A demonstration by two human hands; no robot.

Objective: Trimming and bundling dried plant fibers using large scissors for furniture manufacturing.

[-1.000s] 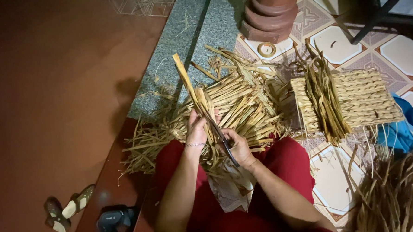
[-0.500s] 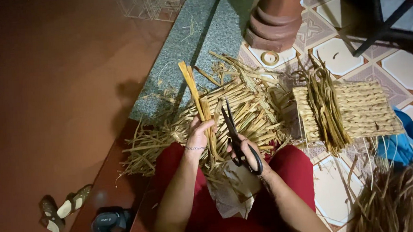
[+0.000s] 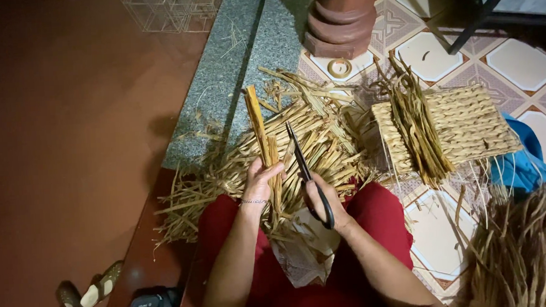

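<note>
Head view. The left hand [image 3: 259,182] is clenched around a bundle of dried straw stalks [image 3: 261,132], held upright with its upper end tilting slightly away from the person, above the red-clothed lap. The right hand [image 3: 325,201] is closed around the handles of black scissors [image 3: 303,164]; the blades are together and point away from the person, lying just beside the bundle, to its right. Whether the blades touch the stalks cannot be told.

Beneath both hands, a loose heap of straw [image 3: 225,174] spreads across the knees and onto the grey stone step [image 3: 221,82]. A crumpled pale plastic bag [image 3: 302,250] rests on the lap between the forearms.

To the right, a woven straw mat [image 3: 468,123] lies on the patterned tile floor [image 3: 428,54], with a loose sheaf of stalks [image 3: 416,126] laid across it. A blue cloth [image 3: 522,164] touches the mat's right edge. A brown column base [image 3: 341,18] stands at the top, with a small ring [image 3: 340,67] near it. Sandals [image 3: 86,297] lie at lower left on the red floor.
</note>
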